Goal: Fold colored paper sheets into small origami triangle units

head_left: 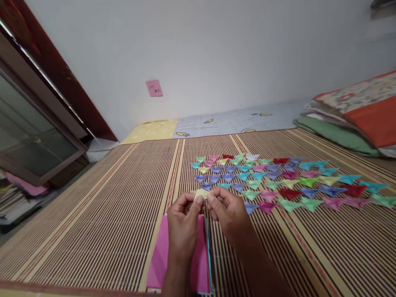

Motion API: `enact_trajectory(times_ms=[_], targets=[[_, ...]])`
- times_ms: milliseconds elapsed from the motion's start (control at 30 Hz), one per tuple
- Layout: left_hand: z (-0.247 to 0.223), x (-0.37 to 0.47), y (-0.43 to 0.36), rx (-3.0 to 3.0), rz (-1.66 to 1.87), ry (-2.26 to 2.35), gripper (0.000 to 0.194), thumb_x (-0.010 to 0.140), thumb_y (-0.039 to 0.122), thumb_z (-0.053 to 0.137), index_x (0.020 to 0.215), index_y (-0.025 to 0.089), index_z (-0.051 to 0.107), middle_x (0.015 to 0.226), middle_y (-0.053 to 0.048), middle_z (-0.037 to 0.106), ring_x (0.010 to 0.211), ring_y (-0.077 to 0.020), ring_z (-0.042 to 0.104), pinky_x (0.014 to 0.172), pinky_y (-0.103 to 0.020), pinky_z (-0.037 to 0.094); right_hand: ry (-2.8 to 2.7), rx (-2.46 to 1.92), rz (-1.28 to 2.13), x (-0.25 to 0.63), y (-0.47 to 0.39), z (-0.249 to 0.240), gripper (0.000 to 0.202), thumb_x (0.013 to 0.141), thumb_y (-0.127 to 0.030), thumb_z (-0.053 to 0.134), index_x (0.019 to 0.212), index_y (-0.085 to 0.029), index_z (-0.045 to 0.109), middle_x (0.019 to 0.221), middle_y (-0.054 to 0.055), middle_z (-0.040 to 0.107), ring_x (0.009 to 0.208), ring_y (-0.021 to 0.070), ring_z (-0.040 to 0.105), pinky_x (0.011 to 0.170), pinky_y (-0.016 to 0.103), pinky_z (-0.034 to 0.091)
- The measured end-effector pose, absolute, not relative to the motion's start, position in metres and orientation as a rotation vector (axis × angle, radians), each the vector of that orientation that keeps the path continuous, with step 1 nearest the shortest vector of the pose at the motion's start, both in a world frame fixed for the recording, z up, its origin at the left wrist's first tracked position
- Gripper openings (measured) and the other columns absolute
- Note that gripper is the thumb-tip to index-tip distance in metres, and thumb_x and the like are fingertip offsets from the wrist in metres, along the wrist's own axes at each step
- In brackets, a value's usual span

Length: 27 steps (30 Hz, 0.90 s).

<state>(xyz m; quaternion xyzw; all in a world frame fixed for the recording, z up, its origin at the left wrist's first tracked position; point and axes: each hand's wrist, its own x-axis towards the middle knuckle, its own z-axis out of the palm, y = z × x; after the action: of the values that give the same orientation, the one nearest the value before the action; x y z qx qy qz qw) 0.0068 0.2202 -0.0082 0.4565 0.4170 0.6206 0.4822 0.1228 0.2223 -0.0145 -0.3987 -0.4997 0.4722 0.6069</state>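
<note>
My left hand (183, 218) and my right hand (227, 212) meet over the striped bamboo mat (108, 206), both pinching a small pale yellow folded paper piece (201, 193) between fingertips. Under my wrists lies a stack of paper sheets with a pink sheet (161, 260) on top and a blue edge showing at its right side. Beyond my hands, several small folded paper shapes (278, 179) in blue, green, pink, red, purple and yellow are laid out in rows across the mat.
A white wall (216, 53) carries a pink sticky note (154, 88). Folded bedding and a pillow (355, 115) sit at the right. A glass-fronted cabinet (34, 136) stands at the left, with a patterned sheet (235, 119) along the wall.
</note>
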Motion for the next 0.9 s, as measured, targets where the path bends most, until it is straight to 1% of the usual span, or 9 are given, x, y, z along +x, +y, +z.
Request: enact_trajectory(times_ms=[100,233,333,400,500,600,700,800,900], targets=[[-0.008,0.003,0.219,1.164,1.501,1.051,0.020,0.084,0.031,0.077,0.074,0.016,0.069,0.068,0.001,0.065,0.064,-0.0124,0.059,0.062,-0.022,0.049,-1.238,-0.922,1.096,0.127,0.222,-0.011,0.020,0.093,-0.032,0.063,0.077,-0.020,0.062,0.058,-0.007,0.048,0.053,0.0104,0.042,0.051,0.024,0.034],[-0.008,-0.001,0.218,1.303,1.470,1.102,0.021,0.088,0.032,0.073,0.074,0.016,0.069,0.067,0.001,0.064,0.063,-0.0126,0.057,0.061,-0.022,0.047,-1.257,-0.913,1.090,0.128,0.221,-0.011,0.021,0.094,-0.030,0.062,0.076,-0.019,0.062,0.059,-0.006,0.050,0.054,0.0106,0.043,0.052,0.024,0.035],[-0.008,0.000,0.218,1.398,1.504,1.155,0.025,0.091,0.033,0.070,0.072,0.017,0.067,0.064,0.001,0.062,0.061,-0.0124,0.055,0.059,-0.022,0.046,-1.202,-0.874,1.122,0.124,0.223,-0.017,0.023,0.093,-0.033,0.062,0.075,-0.020,0.061,0.058,-0.007,0.049,0.053,0.0103,0.042,0.051,0.023,0.034],[-0.009,0.001,0.218,1.391,1.513,1.153,0.025,0.091,0.033,0.069,0.072,0.017,0.066,0.065,0.001,0.063,0.061,-0.0127,0.057,0.059,-0.022,0.046,-1.163,-0.871,1.134,0.122,0.225,-0.021,0.024,0.093,-0.035,0.063,0.075,-0.020,0.060,0.058,-0.007,0.049,0.052,0.0102,0.041,0.051,0.023,0.034],[-0.008,0.005,0.219,1.270,1.484,1.092,0.021,0.087,0.035,0.073,0.078,0.017,0.068,0.069,0.001,0.065,0.064,-0.0132,0.060,0.063,-0.023,0.049,-1.148,-0.892,1.121,0.122,0.226,-0.023,0.024,0.093,-0.037,0.063,0.076,-0.019,0.059,0.059,-0.007,0.049,0.053,0.0104,0.042,0.051,0.023,0.034],[-0.007,0.007,0.218,1.162,1.489,1.048,0.022,0.082,0.034,0.078,0.078,0.016,0.067,0.069,0.001,0.065,0.064,-0.0120,0.059,0.063,-0.021,0.049,-1.212,-0.904,1.099,0.125,0.225,-0.020,0.022,0.094,-0.036,0.061,0.079,-0.019,0.061,0.061,-0.006,0.052,0.054,0.0109,0.044,0.051,0.024,0.035],[-0.008,0.007,0.217,1.155,1.496,1.038,0.024,0.083,0.034,0.078,0.074,0.016,0.064,0.068,0.002,0.063,0.064,-0.0113,0.057,0.061,-0.020,0.047,-1.305,-0.936,1.037,0.125,0.221,-0.015,0.020,0.095,-0.033,0.059,0.081,-0.020,0.062,0.064,-0.003,0.058,0.056,0.0127,0.051,0.053,0.025,0.038],[-0.010,0.004,0.218,1.170,1.509,1.077,0.025,0.084,0.034,0.077,0.072,0.016,0.064,0.066,0.002,0.061,0.062,-0.0111,0.055,0.060,-0.020,0.045,-1.346,-1.008,0.922,0.124,0.220,-0.014,0.020,0.095,-0.032,0.058,0.078,-0.020,0.060,0.066,-0.001,0.063,0.060,0.0153,0.057,0.057,0.026,0.041],[-0.011,0.000,0.221,1.193,1.448,1.064,0.025,0.084,0.034,0.077,0.072,0.016,0.066,0.065,0.001,0.064,0.062,-0.0123,0.057,0.061,-0.022,0.046,-1.314,-0.987,0.958,0.125,0.222,-0.015,0.021,0.095,-0.032,0.058,0.077,-0.020,0.060,0.064,-0.001,0.060,0.058,0.0150,0.055,0.056,0.026,0.041]])
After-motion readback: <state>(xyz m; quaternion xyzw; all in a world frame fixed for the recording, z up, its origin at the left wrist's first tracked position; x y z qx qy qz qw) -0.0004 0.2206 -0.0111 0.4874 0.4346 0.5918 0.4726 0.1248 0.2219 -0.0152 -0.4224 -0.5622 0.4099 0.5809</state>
